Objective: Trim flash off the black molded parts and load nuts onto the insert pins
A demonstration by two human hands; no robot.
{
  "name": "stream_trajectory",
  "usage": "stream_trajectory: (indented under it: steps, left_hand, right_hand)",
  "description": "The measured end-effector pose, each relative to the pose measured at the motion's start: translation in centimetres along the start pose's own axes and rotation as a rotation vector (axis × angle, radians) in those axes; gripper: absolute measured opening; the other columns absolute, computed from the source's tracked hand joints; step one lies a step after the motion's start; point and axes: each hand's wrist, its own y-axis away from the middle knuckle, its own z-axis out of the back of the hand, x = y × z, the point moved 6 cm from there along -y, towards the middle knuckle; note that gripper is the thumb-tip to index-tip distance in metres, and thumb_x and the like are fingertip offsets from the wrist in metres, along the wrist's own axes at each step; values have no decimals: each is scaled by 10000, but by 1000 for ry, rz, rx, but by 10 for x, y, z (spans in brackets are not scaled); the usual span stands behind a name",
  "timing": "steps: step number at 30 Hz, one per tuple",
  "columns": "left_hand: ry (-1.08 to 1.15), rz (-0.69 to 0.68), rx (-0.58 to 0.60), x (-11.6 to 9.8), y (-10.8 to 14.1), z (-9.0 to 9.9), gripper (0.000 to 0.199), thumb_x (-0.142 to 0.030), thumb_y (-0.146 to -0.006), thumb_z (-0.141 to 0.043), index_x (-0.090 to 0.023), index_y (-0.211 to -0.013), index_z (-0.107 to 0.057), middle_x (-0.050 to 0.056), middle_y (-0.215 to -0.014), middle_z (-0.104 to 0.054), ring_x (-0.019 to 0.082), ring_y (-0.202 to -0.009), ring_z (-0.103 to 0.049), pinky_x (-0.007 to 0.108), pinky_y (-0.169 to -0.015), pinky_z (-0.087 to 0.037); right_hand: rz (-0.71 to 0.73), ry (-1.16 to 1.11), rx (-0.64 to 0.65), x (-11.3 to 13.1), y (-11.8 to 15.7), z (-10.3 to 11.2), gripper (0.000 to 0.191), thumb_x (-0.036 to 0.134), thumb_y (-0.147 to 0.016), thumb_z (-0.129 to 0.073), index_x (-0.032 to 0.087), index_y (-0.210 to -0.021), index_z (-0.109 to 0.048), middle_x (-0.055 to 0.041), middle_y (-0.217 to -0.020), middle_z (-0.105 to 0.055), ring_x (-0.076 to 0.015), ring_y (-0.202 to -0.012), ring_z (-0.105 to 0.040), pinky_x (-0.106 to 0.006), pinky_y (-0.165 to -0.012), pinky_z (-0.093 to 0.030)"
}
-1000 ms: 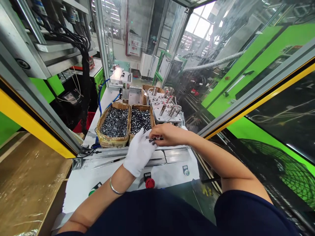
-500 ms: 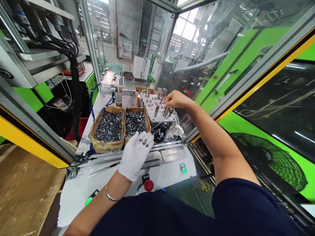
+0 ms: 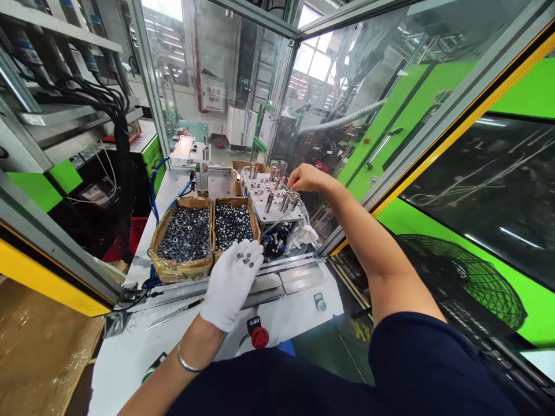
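Note:
My left hand (image 3: 231, 284), in a white glove, is held palm up in front of the boxes. Several small dark metal rings, apparently nuts (image 3: 246, 260), lie on its flattened fingers. Bare and pinched, my right hand (image 3: 304, 178) hovers at the right rim of a metal fixture plate (image 3: 277, 217). Its fingertips point down, and whatever is between them is too small or hidden to make out. Upright metal posts (image 3: 269, 202) and small pins stand on the plate. Two cardboard boxes filled with small metal parts, a left box (image 3: 158, 254) and a right box (image 3: 255, 225), stand beside the fixture.
A red emergency button (image 3: 259, 337) sits on the white front panel near my body. Tweezers (image 3: 176, 314) lie left of my gloved hand. Crumpled white cloth (image 3: 304, 236) and tubing lie below the fixture. Metal frame posts (image 3: 284, 86) and clear panels enclose the station.
The view has shifted, moving the scene left and slightly down. My right hand is farther right relative to the fixture's posts. The green lights on the front buttons have gone out.

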Motion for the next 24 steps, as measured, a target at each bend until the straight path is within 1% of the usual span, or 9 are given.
stream_trajectory:
  steps: [3, 6, 10, 12, 14, 16, 19, 22, 24]
  left_hand:
    - [1, -5, -3, 0, 0, 1, 291, -222, -978, -428, -71, -1160, -597, 204, -1236, -663, 294, -1134, -665, 360, -820, -627]
    - [-2, -8, -12, 2, -2, 2, 294, -217, -971, -443, -73, -1177, -596, 209, -1230, -664, 299, -1139, -662, 358, -809, -630]
    - [-20, -14, -9, 5, -3, 3, 302, -203, -972, -437, -70, -1196, -590, 215, -1243, -656, 299, -1155, -653, 361, -826, -626]
    - [-27, -24, -9, 5, -2, 3, 306, -195, -972, -431, -63, -1200, -586, 220, -1251, -651, 304, -1164, -647, 372, -846, -622]
    - [-24, -28, -17, 4, -1, 3, 310, -190, -972, -426, -56, -1202, -584, 225, -1252, -650, 308, -1163, -647, 381, -854, -620]
    - [-12, -18, -21, 4, 1, 2, 311, -194, -970, -431, -58, -1202, -588, 223, -1250, -653, 308, -1156, -651, 384, -853, -621]
    - [6, -12, -26, 1, 3, 1, 311, -195, -964, -452, -65, -1209, -591, 217, -1252, -655, 307, -1145, -658, 383, -850, -622]
    - [23, -18, -31, -3, 5, 1, 323, -195, -968, -448, -66, -1233, -582, 217, -1264, -651, 305, -1144, -658, 383, -842, -625]
    - [37, -32, -28, -7, 5, 1, 338, -188, -972, -432, -61, -1253, -569, 224, -1277, -643, 306, -1148, -656, 381, -833, -627]
  right_hand:
    - [33, 31, 18, -6, -5, -11, 279, 99, -629, -658, 114, -879, -781, 4, -705, -703, -96, -642, -598, -164, -570, -403]
    - [72, 78, 22, -8, -7, -18, 270, 104, -639, -668, 118, -880, -787, -6, -736, -726, -103, -661, -616, -172, -591, -411]
    - [144, 169, 40, -8, -11, -15, 214, 118, -656, -701, 139, -845, -799, -21, -766, -751, -122, -703, -642, -191, -622, -417]
    - [161, 147, 37, -10, -17, -10, 213, 116, -667, -705, 140, -854, -804, -30, -780, -761, -132, -724, -656, -195, -642, -430]
    - [139, 95, -23, -14, -27, -3, 244, 111, -693, -685, 128, -905, -804, -41, -819, -771, -142, -747, -672, -196, -659, -445]
    - [93, 77, -117, -18, -40, -1, 283, 112, -721, -660, 122, -970, -794, -54, -887, -779, -154, -794, -688, -196, -681, -458]
    - [58, 100, -192, -18, -60, -11, 319, 109, -754, -630, 136, -1037, -776, -62, -990, -777, -158, -888, -698, -190, -735, -468]
    - [66, 134, -168, -15, -75, -26, 309, 106, -770, -623, 158, -1033, -776, -48, -1008, -777, -145, -919, -700, -175, -758, -468]
    - [70, 162, -138, -14, -81, -33, 293, 111, -784, -621, 166, -1026, -775, -38, -1004, -778, -138, -921, -702, -168, -754, -468]
